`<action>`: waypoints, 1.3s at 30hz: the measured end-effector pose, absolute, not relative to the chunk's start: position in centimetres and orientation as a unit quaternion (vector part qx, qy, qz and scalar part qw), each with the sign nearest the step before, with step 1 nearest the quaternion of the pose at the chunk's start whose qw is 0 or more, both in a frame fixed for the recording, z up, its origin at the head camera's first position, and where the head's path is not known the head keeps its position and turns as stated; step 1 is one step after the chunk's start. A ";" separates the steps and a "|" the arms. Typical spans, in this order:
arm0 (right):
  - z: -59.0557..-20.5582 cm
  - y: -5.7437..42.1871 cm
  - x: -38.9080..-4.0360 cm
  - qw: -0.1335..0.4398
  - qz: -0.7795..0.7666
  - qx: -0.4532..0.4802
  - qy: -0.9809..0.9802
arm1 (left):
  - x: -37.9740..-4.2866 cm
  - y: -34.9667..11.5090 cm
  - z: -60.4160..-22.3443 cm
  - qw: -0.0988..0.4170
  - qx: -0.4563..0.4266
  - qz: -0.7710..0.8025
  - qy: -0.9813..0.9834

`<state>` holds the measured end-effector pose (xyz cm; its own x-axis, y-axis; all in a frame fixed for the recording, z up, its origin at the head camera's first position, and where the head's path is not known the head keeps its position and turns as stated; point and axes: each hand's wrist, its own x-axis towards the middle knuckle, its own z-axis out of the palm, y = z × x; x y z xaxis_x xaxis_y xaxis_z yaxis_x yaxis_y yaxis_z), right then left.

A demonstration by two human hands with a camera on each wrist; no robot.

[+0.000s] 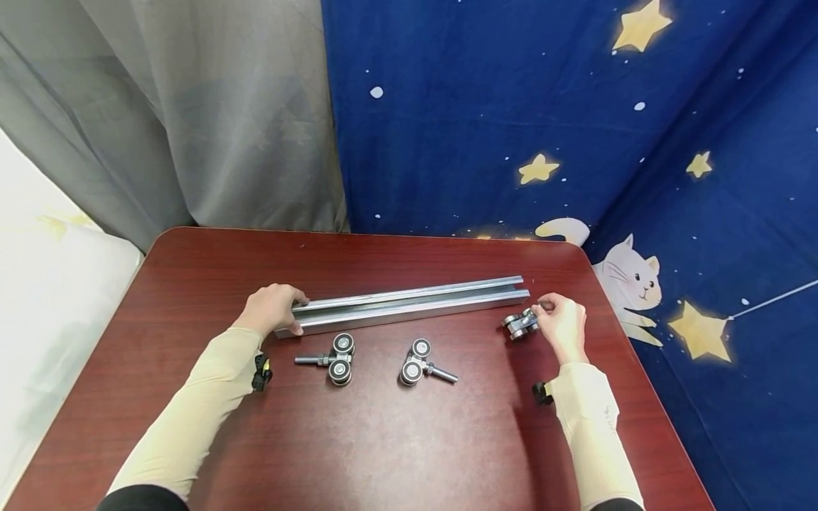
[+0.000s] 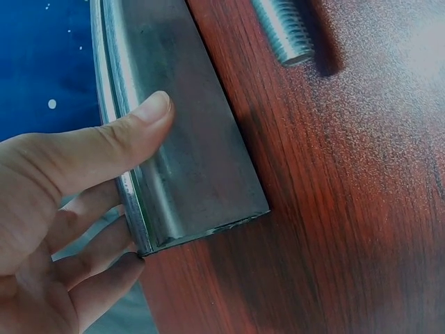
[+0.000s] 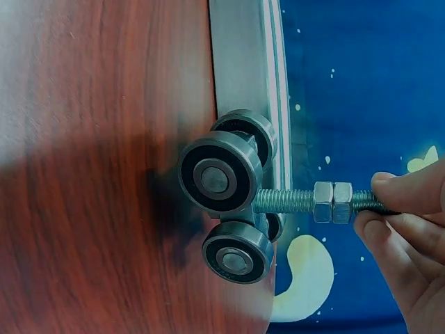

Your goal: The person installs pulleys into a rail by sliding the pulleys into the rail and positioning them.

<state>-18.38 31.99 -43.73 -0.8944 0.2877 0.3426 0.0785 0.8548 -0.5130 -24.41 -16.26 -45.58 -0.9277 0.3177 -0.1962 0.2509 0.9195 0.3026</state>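
A metal track rail point(image 1: 409, 306) with a slot along its top lies on the table. My left hand point(image 1: 273, 310) grips its left end, thumb on the near side point(image 2: 111, 149) and fingers on the far side. Beyond the rail's right end, my right hand point(image 1: 562, 323) pinches the threaded bolt of a roller trolley point(image 1: 520, 323). In the right wrist view, that trolley shows bearing wheels point(image 3: 215, 177) and two nuts point(image 3: 332, 202) on its bolt. Two more roller trolleys lie in front of the rail, one on the left point(image 1: 341, 360) and one near the middle point(image 1: 417, 362).
The reddish-brown wooden table point(image 1: 383, 440) has rounded far corners. A grey curtain point(image 1: 243, 113) and a blue starry curtain point(image 1: 460, 128) hang behind it. White bedding-like fabric point(image 1: 57, 305) is at the left.
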 end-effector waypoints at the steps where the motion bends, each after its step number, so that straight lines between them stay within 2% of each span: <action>1: -43.7 32.1 -18.5 0.209 0.251 -0.097 -0.940 | -24.4 -16.3 -45.6 0.121 0.147 0.136 0.972; 39: -43.8 35.2 -20.6 0.201 0.222 -0.111 -0.948 | -24.3 -16.0 -45.5 0.119 0.156 0.128 0.972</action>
